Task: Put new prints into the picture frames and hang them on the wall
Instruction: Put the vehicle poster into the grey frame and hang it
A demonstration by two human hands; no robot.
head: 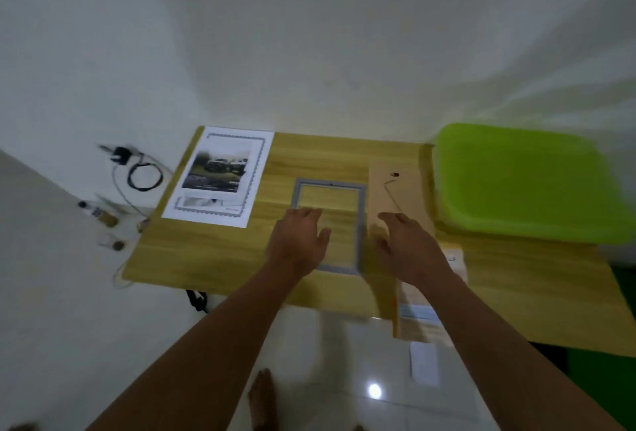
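Both forearms reach over the table (213,258). Left hand (298,241) spread on the grey frame (361,224)'s left edge; right hand (409,244) spread just right of it, on the backing board (395,196). Frame's long axis runs away from the person.

Grey picture frame (360,220) lies flat, empty – print (220,174) (bordered photo sheet) flat, left of it, apart

Wooden table (220,251), printed sheet (220,176), grey frame (360,224), probably a cardboard backing (399,196), green tray (523,182)

Head view looks steeply down, close above the table (213,258).
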